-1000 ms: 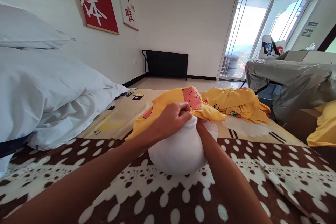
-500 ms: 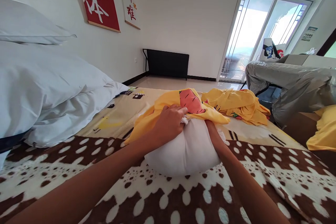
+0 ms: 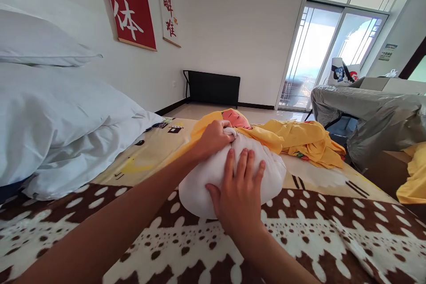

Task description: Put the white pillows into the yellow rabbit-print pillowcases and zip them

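A white pillow (image 3: 199,188) lies before me on a brown and cream patterned blanket (image 3: 186,239), its far end inside a yellow pillowcase (image 3: 203,126) with a pink print. My left hand (image 3: 215,137) is closed at the pillowcase's mouth, pinching a bunched white edge of cloth; whether that belongs to the pillow or to the case's lining I cannot tell. Spread flat, my right hand (image 3: 241,191) presses on the near face of the pillow, fingers apart and holding nothing.
White pillows (image 3: 73,111) are piled at the left. Another crumpled yellow cloth (image 3: 306,140) lies beyond, to the right. On the far right are a plastic-covered table (image 3: 366,102) and a cardboard box (image 3: 388,166) with yellow cloth (image 3: 414,177) over it. A black folded frame (image 3: 213,88) leans against the back wall.
My right hand has come out from the right side of the pillow and now lies open on its near face. My left hand keeps its grip at the case's mouth. The view has tilted up slightly.
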Motion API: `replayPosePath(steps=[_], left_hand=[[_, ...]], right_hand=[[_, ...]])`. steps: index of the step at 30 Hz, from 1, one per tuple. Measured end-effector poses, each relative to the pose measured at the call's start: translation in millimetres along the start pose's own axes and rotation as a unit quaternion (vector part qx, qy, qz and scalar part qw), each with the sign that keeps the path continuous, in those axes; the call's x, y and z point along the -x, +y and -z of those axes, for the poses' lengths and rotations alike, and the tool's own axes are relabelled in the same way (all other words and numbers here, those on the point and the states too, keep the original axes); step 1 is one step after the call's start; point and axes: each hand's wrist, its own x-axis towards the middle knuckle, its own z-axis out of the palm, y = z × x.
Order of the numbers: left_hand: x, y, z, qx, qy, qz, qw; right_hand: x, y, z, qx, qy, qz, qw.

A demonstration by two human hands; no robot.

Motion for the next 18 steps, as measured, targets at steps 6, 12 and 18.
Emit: replayPosePath(steps=[6, 12, 18], left_hand=[[11, 3, 30, 0.064, -0.049, -0.001, 0.997], [3, -30, 13, -0.078, -0.045, -0.042, 0.995], [19, -22, -14, -0.372, -0.035, -0.076, 0.925]], right_hand=[[-27, 5, -1, -0.049, 0.010, 0.059, 0.997], [-38, 3, -26, -0.019, -0.078, 0.056, 0.995], [-27, 24, -47, -0.050, -0.074, 0.040, 0.995]])
